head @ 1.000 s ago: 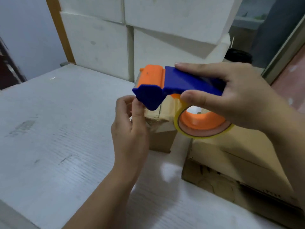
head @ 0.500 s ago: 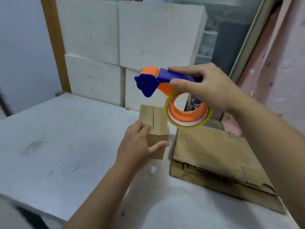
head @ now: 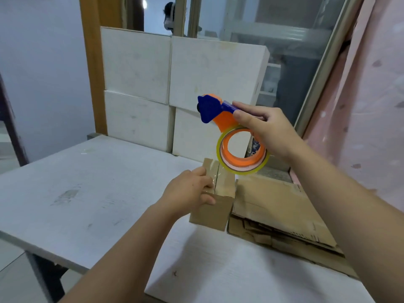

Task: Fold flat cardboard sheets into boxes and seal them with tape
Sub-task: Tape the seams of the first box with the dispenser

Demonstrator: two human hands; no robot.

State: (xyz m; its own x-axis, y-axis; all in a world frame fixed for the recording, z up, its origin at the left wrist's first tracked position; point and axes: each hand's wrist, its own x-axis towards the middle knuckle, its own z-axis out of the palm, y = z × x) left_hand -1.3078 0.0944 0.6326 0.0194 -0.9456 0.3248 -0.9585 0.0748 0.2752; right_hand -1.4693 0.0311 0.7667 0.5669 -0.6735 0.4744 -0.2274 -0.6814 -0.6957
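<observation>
The white table [head: 87,193] stretches off to my left. My left hand [head: 188,191] grips the small cardboard box [head: 216,206] standing on it, fingers curled over its taped top, thumb on the front face. White cartons [head: 135,84] are stacked behind. My right hand [head: 266,130] is wrapped around the tape dispenser [head: 218,112], held above the box, and the tape roll [head: 242,167] hides the box's far corner. Flat cardboard sheets [head: 279,206] lie just beside the box, with a pink curtain [head: 371,106] beyond.

The tape dispenser [head: 207,110] is blue and orange, its roll of tape [head: 244,169] clear yellowish on an orange core. The small box [head: 209,215] and flat sheets [head: 279,204] are plain brown cardboard. The surface [head: 87,182] is white with grey scuffs, the curtain [head: 371,95] pink with darker specks.
</observation>
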